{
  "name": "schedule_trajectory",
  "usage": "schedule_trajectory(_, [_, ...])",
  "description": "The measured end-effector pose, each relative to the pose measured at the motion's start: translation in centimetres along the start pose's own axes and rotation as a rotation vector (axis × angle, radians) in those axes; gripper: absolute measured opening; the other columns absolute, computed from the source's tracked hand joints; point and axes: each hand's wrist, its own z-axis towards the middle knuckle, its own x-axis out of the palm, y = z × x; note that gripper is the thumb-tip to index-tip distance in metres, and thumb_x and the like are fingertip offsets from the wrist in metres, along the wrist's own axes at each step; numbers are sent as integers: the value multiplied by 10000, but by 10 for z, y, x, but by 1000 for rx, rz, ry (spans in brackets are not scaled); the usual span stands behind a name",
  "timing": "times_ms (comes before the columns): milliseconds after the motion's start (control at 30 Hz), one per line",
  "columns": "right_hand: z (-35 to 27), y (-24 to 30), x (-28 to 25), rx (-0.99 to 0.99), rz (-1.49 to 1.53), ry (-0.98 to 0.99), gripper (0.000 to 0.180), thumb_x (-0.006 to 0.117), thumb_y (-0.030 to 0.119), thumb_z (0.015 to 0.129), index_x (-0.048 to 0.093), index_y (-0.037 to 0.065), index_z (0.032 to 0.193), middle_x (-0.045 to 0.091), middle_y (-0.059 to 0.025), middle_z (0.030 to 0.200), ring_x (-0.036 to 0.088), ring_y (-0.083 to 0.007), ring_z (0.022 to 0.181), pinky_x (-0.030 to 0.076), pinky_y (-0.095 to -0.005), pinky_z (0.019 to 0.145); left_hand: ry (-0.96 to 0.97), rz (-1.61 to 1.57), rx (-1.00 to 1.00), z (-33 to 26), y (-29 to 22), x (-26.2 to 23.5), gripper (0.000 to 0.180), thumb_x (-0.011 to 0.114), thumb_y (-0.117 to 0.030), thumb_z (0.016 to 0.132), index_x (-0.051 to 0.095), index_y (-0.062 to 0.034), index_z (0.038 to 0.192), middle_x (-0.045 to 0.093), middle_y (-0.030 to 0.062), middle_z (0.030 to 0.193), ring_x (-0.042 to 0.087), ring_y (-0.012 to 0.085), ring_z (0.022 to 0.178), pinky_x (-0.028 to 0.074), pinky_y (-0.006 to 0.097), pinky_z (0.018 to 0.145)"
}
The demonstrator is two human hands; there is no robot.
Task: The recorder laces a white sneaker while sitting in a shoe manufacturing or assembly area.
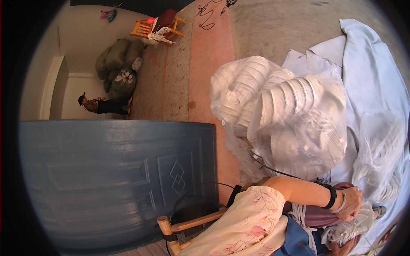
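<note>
My left hand (351,203) is at the lower right, its fingers curled down beside my purple-clad knee. A pale bangle and a black strap (331,197) circle that wrist. Just below it, bunched white ruffled cloth (348,230) lies over my lap; what the left fingers hold is hidden. Part of my right hand (348,246) shows at the bottom edge by the same cloth, its fingers mostly out of sight. A blue apron (297,239) and white ties lie over my lap. Beyond my left arm stand clear plastic bags (299,123) packed with nested white ribbed pieces.
The scene appears turned sideways. A blue panelled door (106,183) stands at left. Behind my arm is a wooden chair frame (192,222). Pale blue cloth (367,72) and crumpled plastic (380,158) cover floor at right. Far off are green sacks (117,59), a standing person (102,105) and another chair (160,30).
</note>
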Motion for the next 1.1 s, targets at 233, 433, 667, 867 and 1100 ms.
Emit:
schedule_trajectory(233, [-8,-4,4,19,16,-21,975,895,351,527,473,-24,1322,522,-206,1306,458,-316,1237,326,-423,1072,-4,-24,-1,0,2,1,119,655,-244,630,648,-189,525,649,46,754,570,255,802,418,419,704])
schedule_trajectory(433, [-9,-7,7,23,25,-31,981,894,352,528,467,-24,1327,518,-206,1311,455,-316,1241,325,-422,1074,1,-44,-7,0,2,3,119,659,-240,636,653,-191,527,647,46,751,567,255,802,417,413,707])
schedule_trajectory(667, [-11,-7,10,27,29,-37,988,894,353,529,460,-25,1333,513,-207,1317,451,-315,1246,324,-421,1075,-25,-55,2,0,2,4,111,661,-248,627,662,-188,534,643,47,737,568,256,801,419,416,705])
schedule_trajectory(867, [-12,-8,10,30,27,-38,994,893,353,530,454,-25,1338,509,-208,1322,447,-314,1250,322,-421,1077,6,-16,-6,1,2,2,113,660,-247,621,661,-186,526,638,48,719,567,258,786,420,417,699])
schedule_trajectory(1100, [-13,-9,11,35,26,-39,1001,892,354,531,447,-26,1344,504,-208,1328,443,-313,1255,321,-420,1079,14,-16,-7,1,1,1,118,659,-250,631,663,-187,531,640,50,729,565,257,797,419,419,700])
